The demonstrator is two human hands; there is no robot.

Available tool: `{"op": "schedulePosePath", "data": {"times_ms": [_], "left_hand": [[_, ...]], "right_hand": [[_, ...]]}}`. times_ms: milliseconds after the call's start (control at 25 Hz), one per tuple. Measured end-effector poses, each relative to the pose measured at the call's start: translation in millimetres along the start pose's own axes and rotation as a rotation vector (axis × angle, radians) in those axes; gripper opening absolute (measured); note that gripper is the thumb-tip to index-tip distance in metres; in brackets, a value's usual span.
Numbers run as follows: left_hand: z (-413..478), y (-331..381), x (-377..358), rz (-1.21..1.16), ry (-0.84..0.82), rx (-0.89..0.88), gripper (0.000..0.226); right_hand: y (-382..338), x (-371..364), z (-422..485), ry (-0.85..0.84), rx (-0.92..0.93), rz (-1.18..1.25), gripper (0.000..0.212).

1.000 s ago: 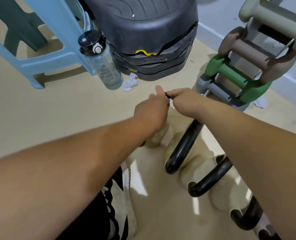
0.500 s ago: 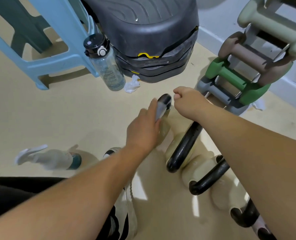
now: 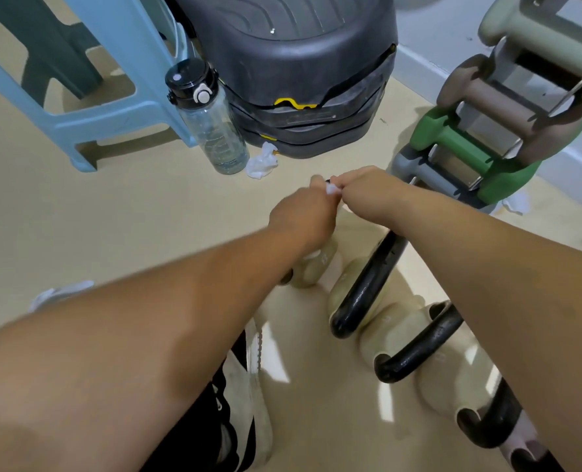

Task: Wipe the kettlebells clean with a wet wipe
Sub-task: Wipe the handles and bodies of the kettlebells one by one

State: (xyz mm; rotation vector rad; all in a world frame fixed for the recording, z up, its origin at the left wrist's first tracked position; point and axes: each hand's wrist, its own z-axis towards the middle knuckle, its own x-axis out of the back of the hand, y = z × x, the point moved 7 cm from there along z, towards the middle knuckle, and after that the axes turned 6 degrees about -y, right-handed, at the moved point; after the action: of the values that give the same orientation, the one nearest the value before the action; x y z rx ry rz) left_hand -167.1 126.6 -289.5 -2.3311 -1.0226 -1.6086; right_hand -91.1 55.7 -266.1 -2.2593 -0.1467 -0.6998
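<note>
Several cream kettlebells with black handles stand in a row on the floor, running from the centre to the lower right. The farthest kettlebell (image 3: 316,267) sits under my hands, and its handle is almost fully hidden by them. My left hand (image 3: 303,218) is closed around a white wet wipe (image 3: 332,189) at the top of that handle. My right hand (image 3: 367,195) is a fist touching the left one, gripping the handle top from the right. The second kettlebell (image 3: 367,284) and the third kettlebell (image 3: 418,352) lie under my right forearm.
A clear water bottle (image 3: 214,131) stands by a blue plastic stool (image 3: 112,107) and a black step platform (image 3: 299,80), with a crumpled tissue (image 3: 262,161) beside it. A dumbbell rack (image 3: 487,148) stands at the right. A spray bottle (image 3: 61,294) lies at the left. My shoe (image 3: 252,386) is below.
My left hand slid up the handle with the wipe, from its lower part to the top, and now touches my right hand. The right hand stayed at the handle top.
</note>
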Motion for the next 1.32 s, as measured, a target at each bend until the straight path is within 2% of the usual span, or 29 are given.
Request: {"op": "schedulePosePath", "data": {"times_ms": [120,160,240,320,400,520,640,720,800,920,1000,1080,1160,1200,1240,1320], "left_hand": [[46,11,5,0.002,-0.127,-0.035,0.029],[56,5,2,-0.068,-0.161,-0.028,0.032],[61,-11,-8,-0.441,-0.280,0.032,0.046],[46,-17,-20,-0.841,-0.397,0.095,0.056],[27,-26,-23,-0.974,-0.360,0.138,0.065],[-23,-44,-24,-0.794,-0.127,0.127,0.068],[-79,-56,-35,-0.656,0.198,0.081,0.047],[-104,-55,-60,-0.675,0.271,0.097,0.040],[-113,-51,-76,-0.637,0.256,0.103,0.041],[-85,-47,-48,-0.463,0.301,0.122,0.036],[-51,-35,-22,-0.420,0.183,0.060,0.043],[-24,-38,-11,-0.690,-0.001,0.095,0.056],[-22,-45,-21,-1.060,-0.231,0.273,0.059],[-28,-45,-23,-1.142,-0.297,0.317,0.060],[-31,-45,-23,-1.164,-0.302,0.319,0.059],[-37,-51,-23,-1.114,-0.206,0.291,0.053]], "right_hand": [[18,-1,6,-0.003,-0.023,0.062,0.036],[24,-2,6,0.020,-0.030,0.084,0.041],[30,5,6,0.125,-0.036,0.055,0.051],[25,12,7,0.205,-0.007,-0.017,0.047],[14,10,8,0.215,0.071,-0.018,0.046],[1,-12,4,0.144,0.118,-0.097,0.047],[-3,-22,-2,0.093,0.085,-0.232,0.042],[-6,-21,-5,0.080,0.068,-0.328,0.039],[-8,-19,-7,0.090,0.052,-0.408,0.044],[-11,-25,-5,0.118,0.091,-0.394,0.042],[-10,-26,-2,0.148,0.096,-0.385,0.033],[-11,-25,1,0.150,0.089,-0.399,0.032],[-12,-23,0,0.136,0.081,-0.395,0.041],[-11,-21,0,0.131,0.071,-0.386,0.045],[-10,-19,2,0.128,0.060,-0.376,0.047],[-10,-17,8,0.120,0.061,-0.403,0.046]]}}
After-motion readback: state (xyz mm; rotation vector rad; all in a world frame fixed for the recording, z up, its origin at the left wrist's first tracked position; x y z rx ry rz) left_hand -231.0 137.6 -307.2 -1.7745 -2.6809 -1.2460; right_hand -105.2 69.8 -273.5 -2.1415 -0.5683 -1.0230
